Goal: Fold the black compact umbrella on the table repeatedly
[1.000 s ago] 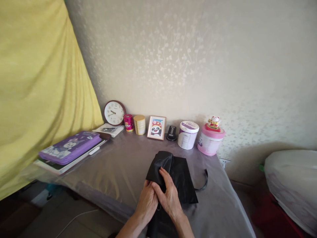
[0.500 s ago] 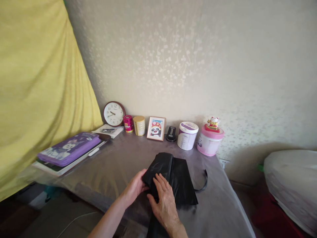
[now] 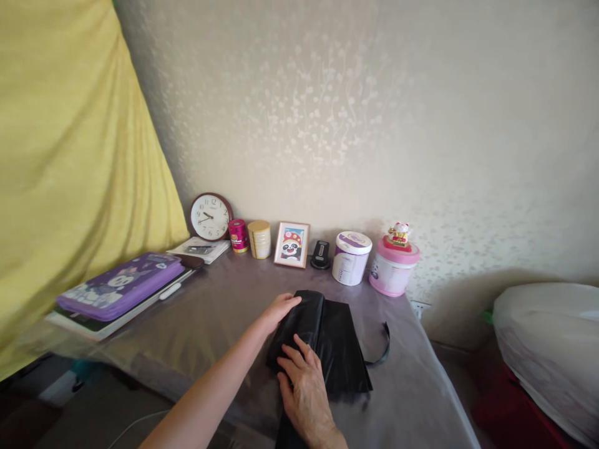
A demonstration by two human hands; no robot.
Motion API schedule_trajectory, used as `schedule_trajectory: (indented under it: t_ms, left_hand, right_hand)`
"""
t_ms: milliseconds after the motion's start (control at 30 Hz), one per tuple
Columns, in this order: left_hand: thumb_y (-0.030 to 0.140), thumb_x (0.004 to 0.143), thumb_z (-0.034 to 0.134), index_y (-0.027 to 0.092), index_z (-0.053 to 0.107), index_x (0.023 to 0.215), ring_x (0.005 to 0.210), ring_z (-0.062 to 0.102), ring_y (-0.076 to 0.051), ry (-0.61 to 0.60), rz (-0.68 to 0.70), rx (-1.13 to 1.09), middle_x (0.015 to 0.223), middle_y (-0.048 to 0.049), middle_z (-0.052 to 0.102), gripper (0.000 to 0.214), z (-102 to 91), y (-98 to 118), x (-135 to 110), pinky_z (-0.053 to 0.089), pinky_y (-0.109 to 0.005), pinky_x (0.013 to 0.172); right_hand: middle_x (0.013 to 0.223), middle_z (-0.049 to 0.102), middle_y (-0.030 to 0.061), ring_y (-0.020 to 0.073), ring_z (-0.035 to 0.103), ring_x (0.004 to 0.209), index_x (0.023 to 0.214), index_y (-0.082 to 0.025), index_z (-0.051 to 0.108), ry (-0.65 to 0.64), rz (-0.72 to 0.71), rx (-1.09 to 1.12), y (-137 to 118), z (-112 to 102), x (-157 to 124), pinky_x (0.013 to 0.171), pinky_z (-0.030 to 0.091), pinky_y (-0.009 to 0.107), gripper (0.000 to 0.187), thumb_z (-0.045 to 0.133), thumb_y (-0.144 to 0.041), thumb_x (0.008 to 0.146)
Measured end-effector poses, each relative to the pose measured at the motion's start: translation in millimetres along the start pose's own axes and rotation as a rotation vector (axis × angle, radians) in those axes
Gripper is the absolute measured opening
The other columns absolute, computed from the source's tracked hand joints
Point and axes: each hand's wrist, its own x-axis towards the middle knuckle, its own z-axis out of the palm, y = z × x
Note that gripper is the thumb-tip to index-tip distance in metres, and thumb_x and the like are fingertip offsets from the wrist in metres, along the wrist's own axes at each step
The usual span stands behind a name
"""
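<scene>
A black folded cloth item [image 3: 334, 346] with a thin black strap [image 3: 381, 352] lies on the grey-covered table [image 3: 215, 324]. My left hand [image 3: 279, 310] reaches across to its far left corner, fingers stretched over the fabric edge. Flat on the near part of the cloth rests my right hand [image 3: 304, 390], fingers spread and pressing down. Part of the cloth hangs over the table's near edge below that hand.
Along the wall stand a round clock [image 3: 210, 216], a red tin [image 3: 238, 236], a yellow tin [image 3: 259, 239], a panda picture frame [image 3: 292, 244], a small black device [image 3: 321, 255], a white tub [image 3: 350, 257] and a pink tub [image 3: 393, 269] with a cat figurine. A purple case [image 3: 119, 287] lies left. Yellow curtain left, white bundle right.
My left hand has left the right hand's side and slid up along the cloth's left edge to its far corner. The right hand has stayed pressing the near part.
</scene>
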Motion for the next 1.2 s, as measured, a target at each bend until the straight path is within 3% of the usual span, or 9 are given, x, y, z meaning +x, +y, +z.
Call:
schedule_trajectory:
  t_ms: [167, 400, 633, 767, 867, 933, 1033, 1100, 1200]
  left_hand:
    - [0.036, 0.089, 0.055, 0.017, 0.053, 0.115, 0.097, 0.059, -0.021, 0.049, 0.05, 0.036, 0.116, -0.0061, 0.056, 0.032, 8.8, 2, 29, 0.05, -0.041, 0.082]
    - [0.035, 0.089, 0.055, 0.018, 0.053, 0.116, 0.098, 0.058, -0.02, 0.147, 0.218, 0.13, 0.117, -0.0068, 0.056, 0.032, 9.6, -4, 48, 0.05, -0.041, 0.082]
    - [0.034, 0.09, 0.053, 0.019, 0.054, 0.115, 0.098, 0.058, -0.019, 0.271, 0.36, 0.346, 0.118, -0.0068, 0.056, 0.029, 18.3, -15, 55, 0.05, -0.04, 0.083]
    - [0.035, 0.089, 0.054, 0.019, 0.053, 0.116, 0.099, 0.058, -0.02, 0.317, 0.451, 0.446, 0.119, -0.0071, 0.055, 0.031, 18.2, -5, 43, 0.05, -0.041, 0.084]
    - [0.036, 0.091, 0.051, 0.02, 0.055, 0.115, 0.106, 0.055, -0.022, 0.23, 0.57, 0.512, 0.122, -0.0064, 0.054, 0.029, 24.2, 7, 18, 0.045, -0.044, 0.091]
    - [0.033, 0.096, 0.037, 0.025, 0.059, 0.113, 0.115, 0.051, -0.019, 0.084, 0.648, 0.559, 0.12, -0.0007, 0.059, 0.03, 30.6, 10, -2, 0.036, -0.037, 0.102]
    - [0.035, 0.094, 0.04, 0.033, 0.063, 0.109, 0.123, 0.046, -0.016, -0.088, 0.686, 0.62, 0.122, 0.0045, 0.061, 0.028, 35.4, 4, -22, 0.028, -0.034, 0.108]
    - [0.035, 0.094, 0.037, 0.035, 0.063, 0.111, 0.128, 0.041, -0.016, -0.123, 0.667, 0.65, 0.13, 0.005, 0.056, 0.03, 31.9, -5, -23, 0.025, -0.037, 0.11]
    - [0.035, 0.094, 0.034, 0.033, 0.054, 0.123, 0.134, 0.032, -0.018, -0.073, 0.613, 0.682, 0.142, 0.0024, 0.042, 0.035, 18.4, -18, -9, 0.024, -0.04, 0.11]
  right_hand:
    - [0.113, 0.066, 0.0041, 0.0253, 0.044, 0.125, 0.096, -0.022, 0.069, 0.013, 0.002, 0.005, 2, 2, -1, 0.102, 0.038, 0.046, 0.032, 0.052, -0.005, 0.075]
    - [0.116, 0.064, 0.0032, 0.026, 0.043, 0.125, 0.097, -0.022, 0.069, 0.006, 0.011, 0.016, 5, 3, -2, 0.102, 0.038, 0.046, 0.034, 0.052, -0.006, 0.073]
    - [0.112, 0.066, 0.0028, 0.0268, 0.046, 0.123, 0.092, -0.024, 0.07, -0.001, 0.018, 0.015, 4, 5, 1, 0.1, 0.039, 0.046, 0.032, 0.054, -0.005, 0.072]
    - [0.109, 0.067, 0.0029, 0.0274, 0.047, 0.121, 0.091, -0.024, 0.07, 0.003, 0.023, 0.016, 4, 5, 1, 0.1, 0.039, 0.046, 0.03, 0.055, -0.006, 0.072]
    - [0.11, 0.067, 0.0027, 0.0281, 0.047, 0.121, 0.091, -0.024, 0.07, 0.01, 0.033, 0.026, 4, 5, 1, 0.1, 0.039, 0.046, 0.03, 0.055, -0.006, 0.072]
    - [0.11, 0.067, 0.0021, 0.0285, 0.048, 0.119, 0.091, -0.025, 0.07, 0.0, 0.049, 0.034, 2, 4, 2, 0.098, 0.039, 0.046, 0.031, 0.055, -0.006, 0.071]
    - [0.106, 0.067, 0.0012, 0.0271, 0.053, 0.111, 0.091, -0.027, 0.07, -0.029, 0.066, 0.048, -1, 1, 4, 0.094, 0.043, 0.044, 0.033, 0.056, -0.005, 0.071]
    - [0.105, 0.068, 0.0009, 0.0262, 0.053, 0.111, 0.09, -0.027, 0.07, -0.033, 0.059, 0.047, -2, 0, 4, 0.095, 0.043, 0.043, 0.032, 0.056, -0.005, 0.071]
    - [0.108, 0.067, 0.0015, 0.0265, 0.049, 0.117, 0.088, -0.025, 0.07, -0.01, 0.048, 0.031, -1, 2, 3, 0.099, 0.039, 0.044, 0.029, 0.054, -0.006, 0.072]
